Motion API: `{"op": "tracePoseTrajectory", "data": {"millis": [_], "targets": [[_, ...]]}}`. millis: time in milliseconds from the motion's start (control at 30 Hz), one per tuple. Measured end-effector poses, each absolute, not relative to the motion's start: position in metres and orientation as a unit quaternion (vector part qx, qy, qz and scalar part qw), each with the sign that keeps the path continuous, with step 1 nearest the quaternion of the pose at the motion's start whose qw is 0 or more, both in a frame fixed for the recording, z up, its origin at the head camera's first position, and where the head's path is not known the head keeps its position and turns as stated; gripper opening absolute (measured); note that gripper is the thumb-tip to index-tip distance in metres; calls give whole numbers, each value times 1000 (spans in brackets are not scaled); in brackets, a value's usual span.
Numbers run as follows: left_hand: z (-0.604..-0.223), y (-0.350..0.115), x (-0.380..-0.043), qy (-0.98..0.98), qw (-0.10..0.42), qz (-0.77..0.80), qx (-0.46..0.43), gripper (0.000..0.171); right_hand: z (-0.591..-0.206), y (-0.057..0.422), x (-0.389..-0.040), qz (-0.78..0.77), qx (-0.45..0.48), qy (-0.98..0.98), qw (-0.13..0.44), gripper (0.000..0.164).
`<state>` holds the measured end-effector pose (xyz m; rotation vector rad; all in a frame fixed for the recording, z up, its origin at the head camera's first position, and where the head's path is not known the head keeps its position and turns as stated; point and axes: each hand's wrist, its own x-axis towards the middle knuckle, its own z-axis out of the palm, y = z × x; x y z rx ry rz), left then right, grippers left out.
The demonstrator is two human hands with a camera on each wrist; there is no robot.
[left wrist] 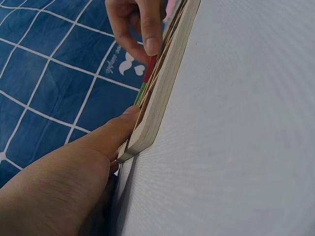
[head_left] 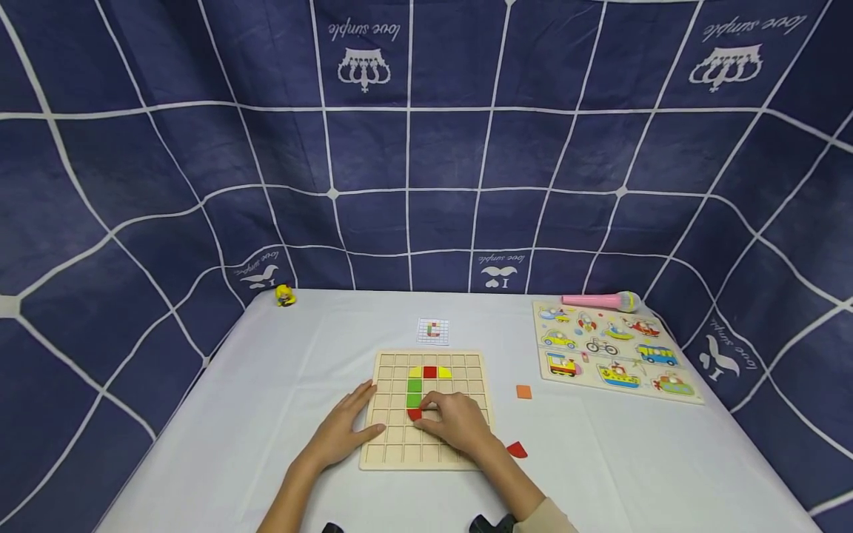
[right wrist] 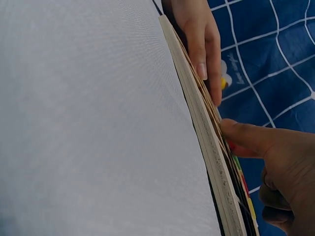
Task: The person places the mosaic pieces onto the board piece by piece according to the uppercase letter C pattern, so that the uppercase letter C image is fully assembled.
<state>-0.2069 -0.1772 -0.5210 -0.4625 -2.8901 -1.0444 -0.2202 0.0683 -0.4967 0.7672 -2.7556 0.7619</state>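
A wooden grid board (head_left: pixel 389 451) lies on the white table, with green squares (head_left: pixel 415 386), a red square (head_left: pixel 429 372) and yellow pieces (head_left: pixel 445 373) set in its cells. My right hand (head_left: pixel 460 422) is over the middle of the board, pinching a red piece (head_left: pixel 414 415) with a rounded edge between thumb and forefinger, just below the lower green square. At the board's left edge rests my left hand (head_left: pixel 340 433), fingers extended along the side and thumb (left wrist: pixel 115 130) on the rim. Both wrist views see the board edge-on, hiding most of its top.
Right of the board lie an orange square (head_left: pixel 524 392) and a red quarter-round piece (head_left: pixel 517 449). A small pattern card (head_left: pixel 433 332) sits beyond it. Farther right are a vehicle puzzle board (head_left: pixel 616 355) and a pink toy microphone (head_left: pixel 600 300). A yellow figurine (head_left: pixel 285 295) stands back left.
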Motion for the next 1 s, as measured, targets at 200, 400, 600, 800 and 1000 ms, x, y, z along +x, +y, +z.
{"op": "tracePoseTrajectory", "data": {"millis": [200,400,600,800,1000], "targets": [[-521,-177,-206,-929,14,-338,-147,80,-500,67,-221,249,263,-927,98,27],[-519,-176,-205,-930,16,-338,-146,79,-500,68,-220,244,264,-927,108,26],[-517,-175,-205,-930,14,-339,-143,78,-499,71,-219,247,265,-925,114,30],[-517,-175,-205,-930,15,-338,-146,79,-497,79,-218,278,245,-922,109,28],[-518,-176,-205,-928,11,-344,-144,78,-499,78,-219,284,248,-922,90,23]]}}
